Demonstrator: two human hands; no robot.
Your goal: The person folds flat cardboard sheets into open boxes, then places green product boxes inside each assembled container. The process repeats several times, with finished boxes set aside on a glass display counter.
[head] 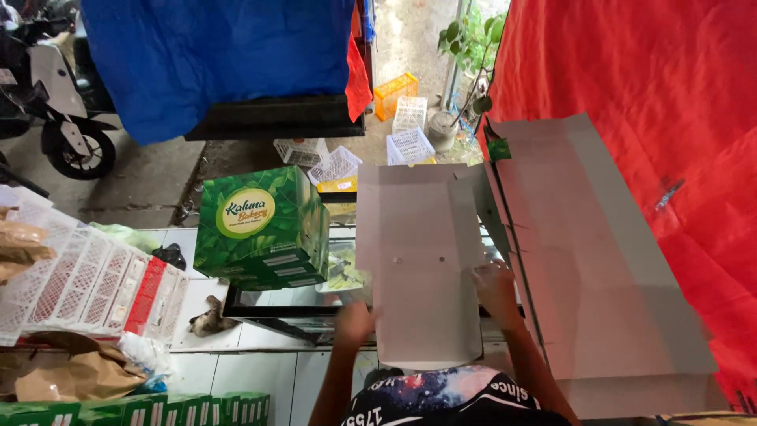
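I hold a flat, unfolded grey cardboard box blank point(422, 260) in front of me with both hands. My left hand point(354, 323) grips its lower left edge. My right hand point(497, 290) grips its right edge, a little higher. The blank shows its plain inner side with fold creases. A stack of the same flat blanks point(599, 260) lies to the right, touching the one I hold. A folded green box with a leaf pattern and a round yellow label point(262, 229) stands to the left on a glass counter.
White and red plastic crates point(87, 284) lie at the left, with brown paper bags point(75, 379) below them. More green boxes point(197, 409) stand at the bottom left. A red tarp point(670, 118) hangs right, a blue one point(213, 55) above. A scooter point(55, 102) is parked far left.
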